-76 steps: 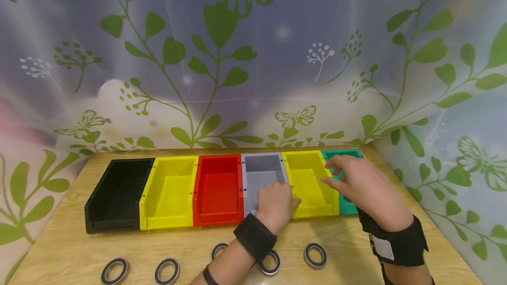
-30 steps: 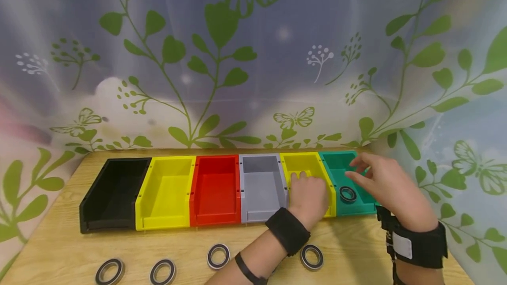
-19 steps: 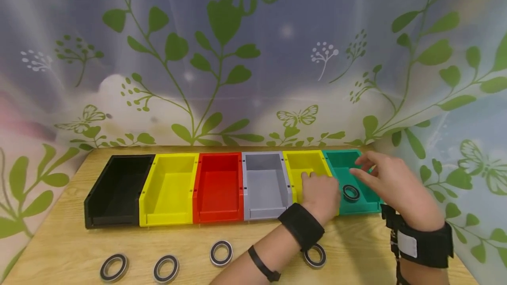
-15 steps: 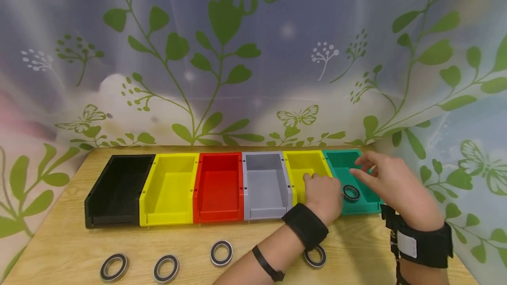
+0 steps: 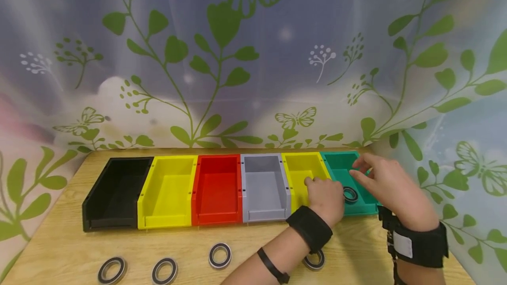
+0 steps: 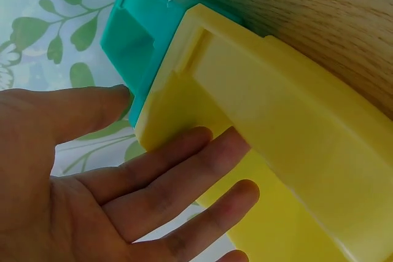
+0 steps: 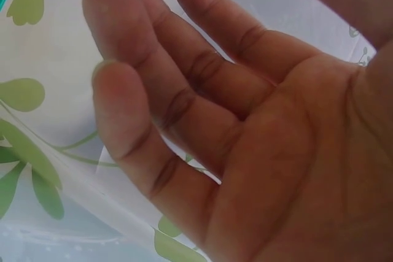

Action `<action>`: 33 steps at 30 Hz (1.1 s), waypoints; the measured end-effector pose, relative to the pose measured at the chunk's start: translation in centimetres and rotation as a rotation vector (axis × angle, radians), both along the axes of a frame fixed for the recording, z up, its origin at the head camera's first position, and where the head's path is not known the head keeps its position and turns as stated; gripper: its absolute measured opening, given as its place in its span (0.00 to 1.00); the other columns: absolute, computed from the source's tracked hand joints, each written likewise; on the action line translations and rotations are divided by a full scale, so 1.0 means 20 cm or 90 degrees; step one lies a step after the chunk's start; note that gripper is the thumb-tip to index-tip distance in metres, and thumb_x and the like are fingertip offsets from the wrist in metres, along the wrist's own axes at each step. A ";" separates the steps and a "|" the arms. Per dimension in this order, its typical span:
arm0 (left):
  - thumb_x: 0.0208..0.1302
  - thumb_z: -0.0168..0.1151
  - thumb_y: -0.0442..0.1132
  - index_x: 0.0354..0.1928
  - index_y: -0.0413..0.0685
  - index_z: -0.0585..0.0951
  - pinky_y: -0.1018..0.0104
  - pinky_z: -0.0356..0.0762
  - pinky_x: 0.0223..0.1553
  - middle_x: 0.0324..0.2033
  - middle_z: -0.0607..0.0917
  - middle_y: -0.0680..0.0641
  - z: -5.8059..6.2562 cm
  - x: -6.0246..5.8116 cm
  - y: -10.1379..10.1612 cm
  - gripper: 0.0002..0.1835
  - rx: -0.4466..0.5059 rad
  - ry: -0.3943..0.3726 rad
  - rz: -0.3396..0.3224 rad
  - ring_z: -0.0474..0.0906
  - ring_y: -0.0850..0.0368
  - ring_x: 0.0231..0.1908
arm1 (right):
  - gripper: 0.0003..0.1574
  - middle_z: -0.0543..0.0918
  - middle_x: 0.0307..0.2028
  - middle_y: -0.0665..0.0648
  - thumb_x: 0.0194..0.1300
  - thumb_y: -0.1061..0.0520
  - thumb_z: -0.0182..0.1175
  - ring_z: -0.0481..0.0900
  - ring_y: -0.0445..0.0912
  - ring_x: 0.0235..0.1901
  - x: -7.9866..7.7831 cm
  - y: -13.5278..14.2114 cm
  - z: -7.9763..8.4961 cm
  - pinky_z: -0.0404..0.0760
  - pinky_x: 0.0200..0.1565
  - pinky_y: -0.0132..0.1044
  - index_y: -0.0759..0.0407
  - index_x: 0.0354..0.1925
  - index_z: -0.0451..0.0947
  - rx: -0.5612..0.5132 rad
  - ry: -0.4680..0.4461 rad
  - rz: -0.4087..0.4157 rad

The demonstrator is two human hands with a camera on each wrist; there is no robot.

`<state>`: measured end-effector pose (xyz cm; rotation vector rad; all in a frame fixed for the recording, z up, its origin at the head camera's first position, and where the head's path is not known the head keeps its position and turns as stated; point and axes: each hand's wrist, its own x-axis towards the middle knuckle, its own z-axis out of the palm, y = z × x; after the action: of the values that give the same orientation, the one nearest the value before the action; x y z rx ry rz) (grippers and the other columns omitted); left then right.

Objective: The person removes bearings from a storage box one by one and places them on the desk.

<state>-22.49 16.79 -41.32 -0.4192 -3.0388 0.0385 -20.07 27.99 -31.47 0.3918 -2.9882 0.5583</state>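
My left hand (image 5: pixel 325 199) hovers at the front of the right-hand yellow bin (image 5: pixel 303 162), beside the green bin. In the left wrist view its fingers (image 6: pixel 178 182) spread loosely close to the bin's yellow wall, holding nothing, the thumb apart from them. My right hand (image 5: pixel 386 184) is raised over the right side of the green bin (image 5: pixel 340 159), fingers softly bent. The right wrist view shows that palm (image 7: pixel 276 170) bare. Inside the green bin lies a black-and-silver ball bearing (image 5: pixel 355 195), between the two hands in the head view.
Left of these stand a grey bin (image 5: pixel 263 184), a red bin (image 5: pixel 218 188), another yellow bin (image 5: pixel 168 192) and a black bin (image 5: pixel 119 195). Several bearings lie in front on the wooden table (image 5: pixel 59 250); one bearing (image 5: pixel 321 259) is partly covered by the left wristband. A patterned curtain (image 5: pixel 253 78) closes off the back.
My left hand has moved right from the grey bin to the right-hand yellow bin. My right hand has shifted slightly right, and the bearing in the green bin has come into view.
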 end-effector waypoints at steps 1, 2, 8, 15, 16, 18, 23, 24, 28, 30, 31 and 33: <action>0.72 0.61 0.60 0.41 0.69 0.89 0.51 0.72 0.54 0.36 0.88 0.59 0.00 0.00 0.00 0.12 0.001 0.000 0.002 0.82 0.56 0.42 | 0.17 0.85 0.43 0.62 0.74 0.53 0.63 0.83 0.57 0.39 0.00 0.00 0.00 0.80 0.36 0.50 0.64 0.53 0.79 -0.001 0.000 0.000; 0.72 0.61 0.60 0.41 0.69 0.89 0.51 0.72 0.54 0.36 0.88 0.59 0.00 0.00 0.00 0.11 0.002 0.000 0.005 0.82 0.56 0.42 | 0.17 0.85 0.43 0.62 0.74 0.53 0.63 0.83 0.57 0.39 0.00 0.00 0.00 0.80 0.36 0.50 0.64 0.52 0.79 0.000 0.000 0.001; 0.70 0.63 0.61 0.43 0.69 0.89 0.52 0.73 0.53 0.37 0.88 0.59 -0.01 -0.02 0.02 0.12 -0.001 -0.006 0.028 0.82 0.57 0.42 | 0.13 0.85 0.40 0.61 0.75 0.54 0.62 0.82 0.53 0.35 0.00 -0.02 -0.01 0.79 0.34 0.47 0.62 0.49 0.80 0.001 0.002 0.002; 0.68 0.61 0.67 0.43 0.69 0.89 0.54 0.74 0.52 0.38 0.89 0.60 -0.02 -0.03 0.03 0.17 -0.001 -0.023 0.050 0.83 0.58 0.42 | 0.13 0.85 0.39 0.61 0.74 0.55 0.63 0.80 0.48 0.30 -0.01 -0.04 -0.03 0.77 0.31 0.45 0.63 0.49 0.79 0.010 0.014 0.002; 0.68 0.61 0.67 0.43 0.69 0.89 0.54 0.74 0.52 0.37 0.89 0.60 -0.02 -0.03 0.03 0.17 0.001 -0.025 0.050 0.83 0.59 0.42 | 0.13 0.85 0.39 0.61 0.74 0.55 0.63 0.80 0.49 0.30 -0.02 -0.04 -0.03 0.77 0.31 0.45 0.64 0.49 0.79 0.010 0.016 0.003; 0.68 0.61 0.67 0.43 0.69 0.89 0.54 0.74 0.52 0.37 0.89 0.60 -0.02 -0.03 0.04 0.17 0.005 -0.027 0.048 0.83 0.59 0.42 | 0.14 0.85 0.39 0.62 0.73 0.55 0.63 0.81 0.49 0.30 -0.03 -0.04 -0.04 0.77 0.31 0.45 0.64 0.49 0.79 0.010 0.017 0.002; 0.68 0.63 0.65 0.41 0.67 0.89 0.54 0.75 0.51 0.36 0.88 0.59 -0.02 -0.03 0.03 0.16 0.012 -0.024 0.043 0.83 0.59 0.40 | 0.16 0.85 0.40 0.64 0.72 0.57 0.65 0.81 0.50 0.29 -0.07 -0.03 -0.07 0.79 0.31 0.46 0.66 0.51 0.79 0.010 0.015 0.003; 0.68 0.63 0.65 0.41 0.67 0.89 0.54 0.75 0.50 0.36 0.88 0.59 -0.02 -0.03 0.03 0.15 0.012 -0.022 0.043 0.83 0.59 0.40 | 0.16 0.85 0.40 0.64 0.71 0.58 0.65 0.81 0.51 0.29 -0.08 -0.03 -0.08 0.79 0.31 0.46 0.67 0.52 0.79 0.009 0.015 0.004; 0.68 0.63 0.64 0.39 0.67 0.89 0.56 0.75 0.47 0.34 0.88 0.59 -0.02 -0.03 0.03 0.15 0.018 -0.024 0.045 0.82 0.59 0.37 | 0.17 0.85 0.39 0.65 0.70 0.60 0.66 0.81 0.52 0.29 -0.13 -0.02 -0.11 0.79 0.31 0.47 0.69 0.52 0.79 0.012 0.006 0.005; 0.68 0.64 0.64 0.39 0.67 0.89 0.57 0.75 0.45 0.34 0.88 0.59 -0.02 -0.03 0.03 0.14 0.020 -0.029 0.048 0.82 0.60 0.36 | 0.18 0.85 0.39 0.66 0.70 0.61 0.66 0.81 0.52 0.29 -0.16 -0.01 -0.14 0.79 0.32 0.47 0.71 0.53 0.79 0.017 -0.009 0.004; 0.68 0.64 0.64 0.39 0.67 0.89 0.57 0.75 0.44 0.34 0.88 0.59 -0.02 -0.03 0.03 0.14 0.021 -0.032 0.049 0.82 0.60 0.36 | 0.18 0.85 0.40 0.66 0.70 0.61 0.66 0.81 0.53 0.30 -0.18 0.00 -0.15 0.80 0.33 0.48 0.71 0.53 0.79 0.021 -0.018 0.005; 0.67 0.64 0.65 0.39 0.67 0.89 0.57 0.75 0.42 0.34 0.88 0.59 -0.02 -0.03 0.04 0.15 0.021 -0.038 0.052 0.82 0.60 0.35 | 0.19 0.85 0.40 0.67 0.70 0.61 0.66 0.83 0.56 0.32 -0.21 0.01 -0.17 0.81 0.35 0.50 0.73 0.54 0.79 0.033 -0.032 0.007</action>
<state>-23.18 17.49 -41.64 -0.3001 -3.1087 -0.0207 -24.28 28.24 -34.95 0.4051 -3.0564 0.4995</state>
